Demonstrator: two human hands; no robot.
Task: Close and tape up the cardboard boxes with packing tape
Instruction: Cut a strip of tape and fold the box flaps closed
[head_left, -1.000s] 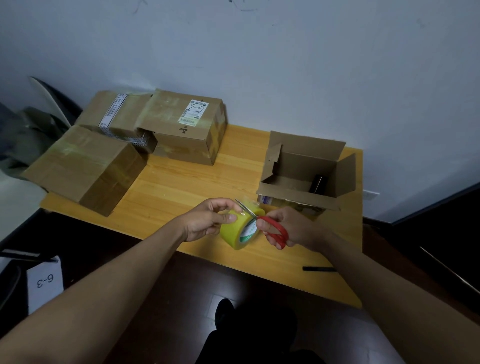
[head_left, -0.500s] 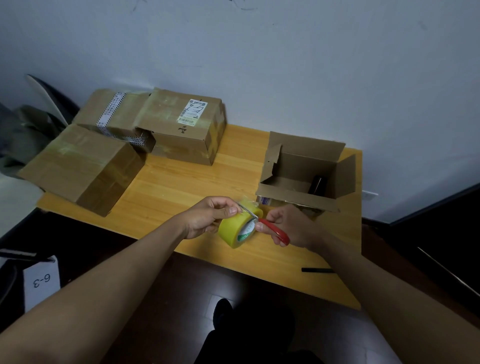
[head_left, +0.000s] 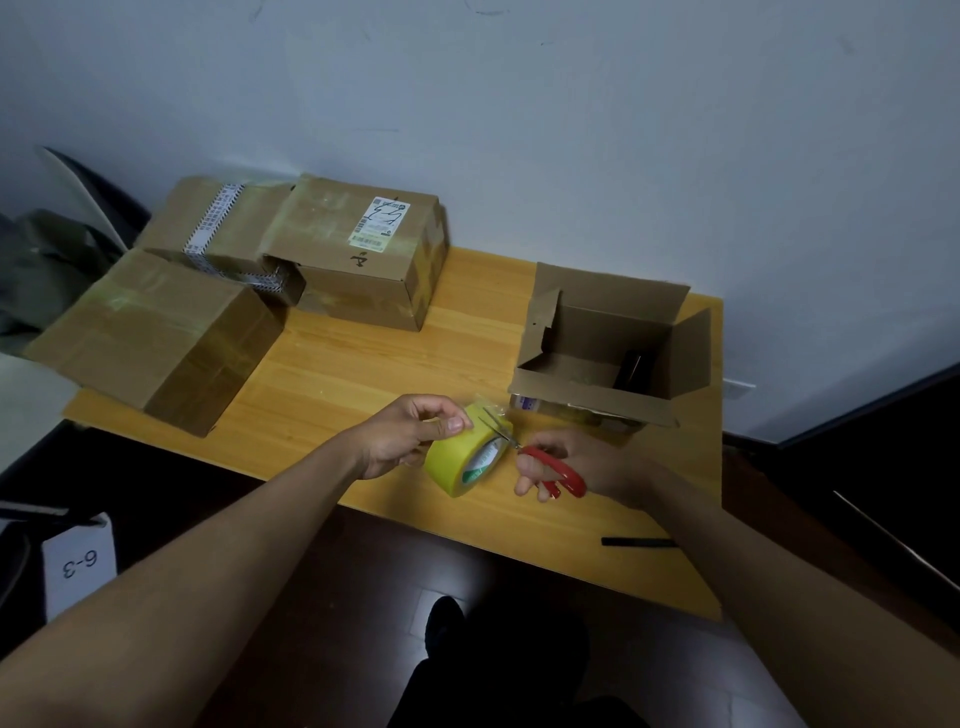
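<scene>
**Scissors at the tape roll, one box open**

The left hand (head_left: 402, 436) grips a yellow packing tape roll (head_left: 464, 451) above the front of the wooden worktop (head_left: 363, 364), thumb pressed on its top. The right hand (head_left: 576, 462) holds red-handled scissors (head_left: 545, 465), fingers through the loops, blades reaching onto the roll's upper edge. Just behind them stands an open cardboard box (head_left: 613, 345), flaps up, with a dark object inside. Three taped boxes (head_left: 358, 260) cluster at the worktop's far left. A black pen (head_left: 639, 542) lies near the front right edge.
</scene>
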